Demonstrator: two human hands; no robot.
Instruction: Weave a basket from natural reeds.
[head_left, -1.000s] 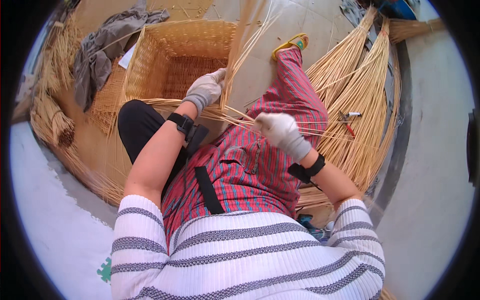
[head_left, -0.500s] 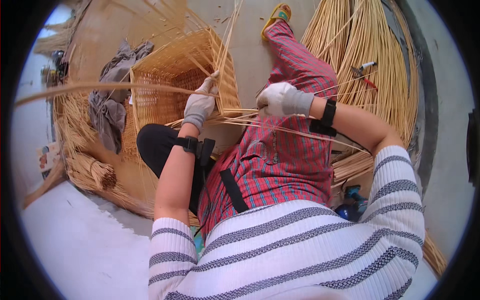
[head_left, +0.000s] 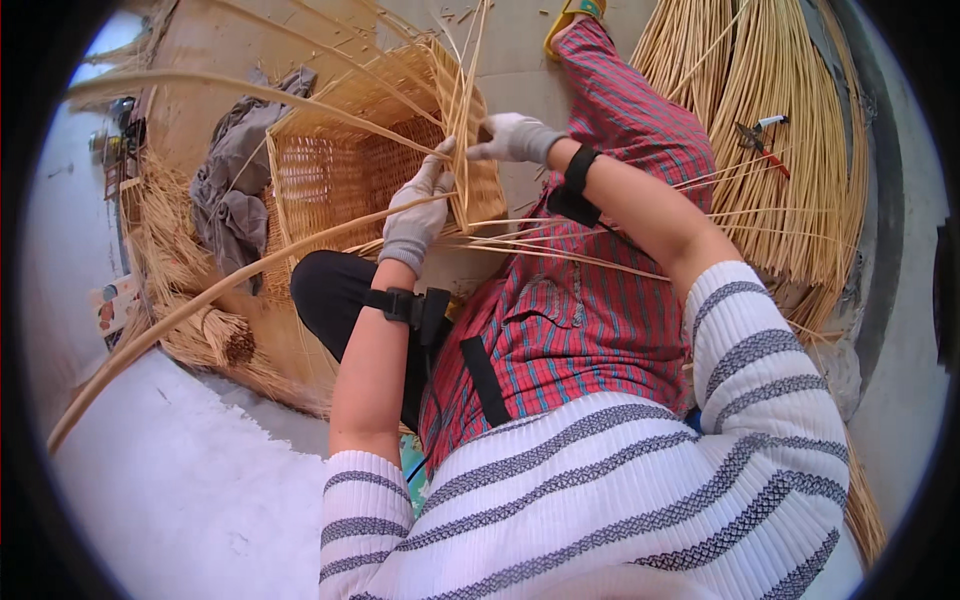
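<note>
A pale woven wicker basket (head_left: 300, 170) lies tipped before me, its open side facing me and long loose rods sticking up from its edge. My left hand (head_left: 418, 212), in a white glove with a grey cuff, is closed on wicker rods (head_left: 330, 232) at the basket's near right corner. My right hand (head_left: 515, 138), gloved alike, reaches to the same corner from the right. Its fingers are closed at the upright rods there, and the fingertips are partly hidden. More loose rods stretch rightward from the corner across my red plaid trousers.
A large bundle of wicker rods (head_left: 790, 170) fans out at the right, with red-handled cutters (head_left: 765, 150) and a white-handled tool (head_left: 772, 121) on it. Left of the basket lie a grey cloth (head_left: 228, 205) and smaller bundles (head_left: 210, 335). My outstretched leg lies between basket and large bundle.
My right hand has moved left and up from above my lap to the basket's corner. Left hand and basket have shifted slightly right in view. The long rods have swung.
</note>
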